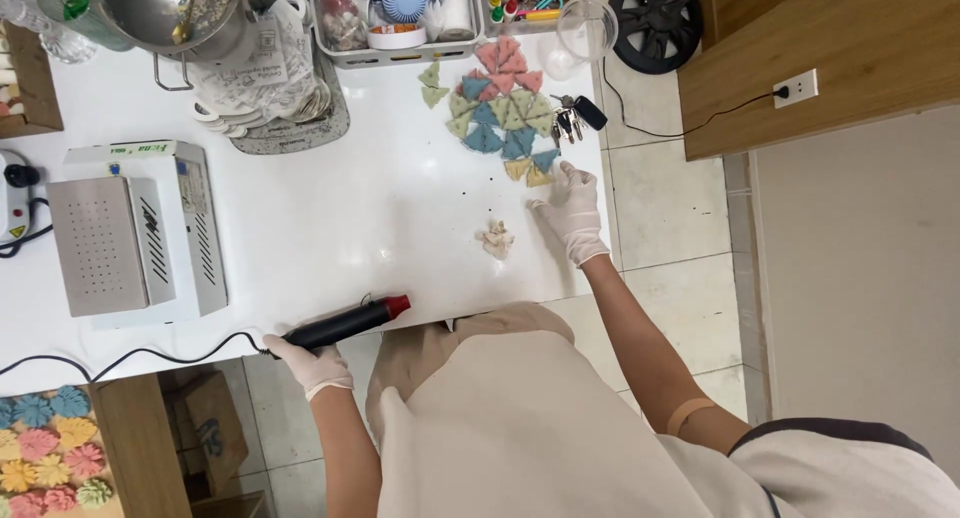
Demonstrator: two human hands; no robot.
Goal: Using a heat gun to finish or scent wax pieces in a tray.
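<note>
The white table [330, 208] carries everything. At its near edge lies a black heat gun [345, 324] with a red nozzle, its cord trailing off past the table's left end. The gloved left hand [308, 363] is wrapped closed around the gun's rear grip. Toward the table's right edge, the gloved right hand [572, 206] rests flat with fingers spread, holding nothing, touching coloured triangular pieces [505, 113]. A small cream clump [496, 239] sits just beside that hand, well apart from the gun.

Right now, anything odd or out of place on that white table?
Yes: the black heat tool with red nozzle, held by the left hand, lies at the white table front edge. A bunch of keys sits against the coloured triangle pieces.
</note>
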